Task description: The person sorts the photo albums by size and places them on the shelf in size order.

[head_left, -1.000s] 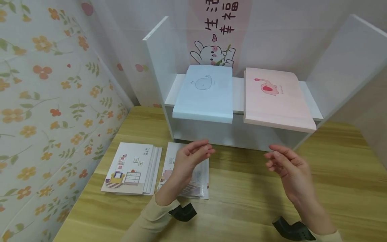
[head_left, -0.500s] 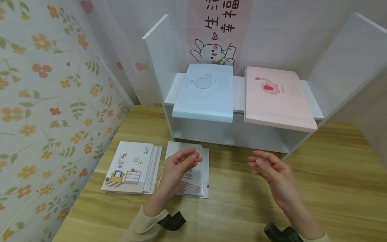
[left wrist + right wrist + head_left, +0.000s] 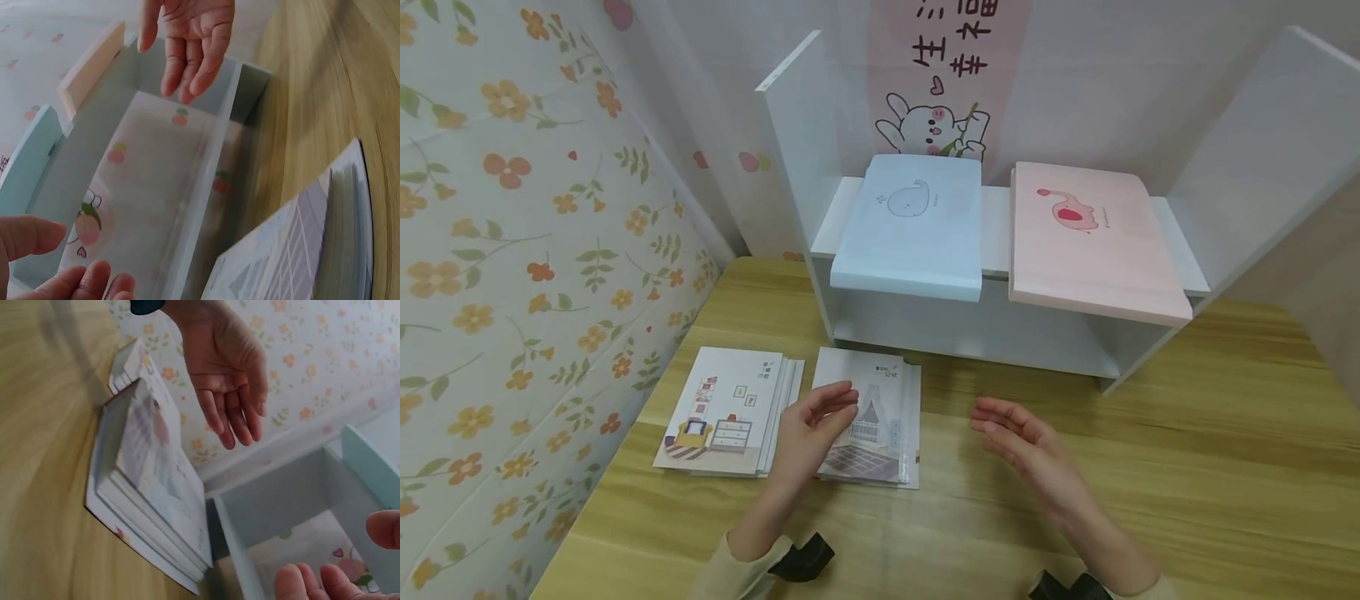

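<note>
My left hand [image 3: 811,429] hovers above the left edge of the right-hand book stack [image 3: 878,433], fingers loosely bent and holding nothing. My right hand [image 3: 1030,454] hangs over the table to the right of that stack, fingers relaxed, also holding nothing. The stack's top cover shows a house drawing and a tiled floor. Left of it lies another stack of books [image 3: 718,417] with a yellow armchair and a dresser on its cover. In the left wrist view the fingertips of my left hand [image 3: 69,275] show at lower left, with my right hand [image 3: 190,47] at the top.
A white shelf [image 3: 992,329] stands at the back of the wooden table [image 3: 1210,467], with tall side panels. On its board lie a light blue book [image 3: 910,242] with a whale and a pink book [image 3: 1093,258] with an elephant, both overhanging the front. A flowered curtain [image 3: 535,333] hangs at left.
Both hands have moved left and down, toward me, away from the shelf. More of the right-hand stack's cover shows. Books and shelf keep their places.
</note>
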A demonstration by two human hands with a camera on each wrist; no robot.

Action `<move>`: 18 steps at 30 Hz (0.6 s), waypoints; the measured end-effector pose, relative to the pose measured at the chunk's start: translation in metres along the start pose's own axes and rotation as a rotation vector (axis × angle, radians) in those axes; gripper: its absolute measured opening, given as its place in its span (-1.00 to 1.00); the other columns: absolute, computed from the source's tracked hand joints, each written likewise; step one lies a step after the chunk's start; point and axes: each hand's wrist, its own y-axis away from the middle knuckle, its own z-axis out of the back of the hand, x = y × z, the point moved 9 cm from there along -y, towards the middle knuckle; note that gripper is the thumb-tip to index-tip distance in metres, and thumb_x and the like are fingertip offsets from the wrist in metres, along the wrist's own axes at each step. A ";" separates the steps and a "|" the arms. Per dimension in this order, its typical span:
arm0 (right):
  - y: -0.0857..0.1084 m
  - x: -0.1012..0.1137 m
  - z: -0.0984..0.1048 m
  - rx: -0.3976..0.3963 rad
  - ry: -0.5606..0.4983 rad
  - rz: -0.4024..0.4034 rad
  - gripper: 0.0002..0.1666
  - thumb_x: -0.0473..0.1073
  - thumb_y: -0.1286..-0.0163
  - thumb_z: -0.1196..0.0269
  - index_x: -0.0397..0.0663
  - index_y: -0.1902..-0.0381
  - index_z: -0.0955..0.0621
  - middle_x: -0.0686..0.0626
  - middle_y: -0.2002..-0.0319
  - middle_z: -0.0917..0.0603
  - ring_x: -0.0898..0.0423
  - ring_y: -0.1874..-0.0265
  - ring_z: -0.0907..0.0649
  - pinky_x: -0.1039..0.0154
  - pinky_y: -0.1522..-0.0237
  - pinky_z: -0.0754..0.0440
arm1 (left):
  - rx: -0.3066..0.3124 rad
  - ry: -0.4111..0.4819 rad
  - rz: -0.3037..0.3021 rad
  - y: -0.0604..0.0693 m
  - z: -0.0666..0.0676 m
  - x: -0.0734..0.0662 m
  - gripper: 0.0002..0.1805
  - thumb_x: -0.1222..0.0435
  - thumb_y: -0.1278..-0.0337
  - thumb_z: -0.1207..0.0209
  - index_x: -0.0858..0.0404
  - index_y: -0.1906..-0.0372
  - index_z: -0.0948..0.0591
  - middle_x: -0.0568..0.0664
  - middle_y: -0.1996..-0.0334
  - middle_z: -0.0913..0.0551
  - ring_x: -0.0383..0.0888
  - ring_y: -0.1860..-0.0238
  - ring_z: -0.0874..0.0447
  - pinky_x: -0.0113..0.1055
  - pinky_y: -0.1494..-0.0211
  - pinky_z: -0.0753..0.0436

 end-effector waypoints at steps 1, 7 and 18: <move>0.000 -0.003 -0.003 0.002 0.000 -0.019 -0.43 -0.19 -0.41 -0.08 -0.46 -0.24 -0.26 -0.17 -0.13 -0.48 0.16 -0.05 -0.56 0.31 -0.06 -0.51 | -0.011 -0.012 -0.004 0.001 0.004 0.000 -0.64 0.55 -0.04 -0.21 0.55 0.00 -0.53 0.33 0.12 -0.61 -0.14 0.12 -0.62 -0.49 0.04 -0.56; 0.000 -0.018 -0.020 -0.014 0.000 -0.174 -0.35 -0.23 -0.41 -0.06 -0.51 -0.30 -0.15 -0.42 -0.26 -0.29 0.15 -0.10 -0.53 0.23 -0.17 -0.43 | -0.072 -0.104 -0.031 0.003 0.023 0.003 -0.60 0.55 -0.04 -0.20 0.54 -0.05 -0.51 0.36 0.04 -0.57 0.10 0.01 -0.57 -0.48 -0.01 -0.54; -0.006 -0.053 -0.037 0.010 -0.090 -0.333 -0.28 -0.21 -0.40 -0.05 -0.45 -0.36 -0.06 -0.43 -0.31 -0.19 -0.24 -0.29 -0.28 0.02 -0.27 -0.28 | -0.100 -0.271 0.131 0.013 0.043 0.026 -0.39 0.38 -0.17 -0.17 0.54 -0.27 -0.27 0.36 -0.21 -0.36 0.20 -0.20 -0.35 0.03 -0.25 -0.35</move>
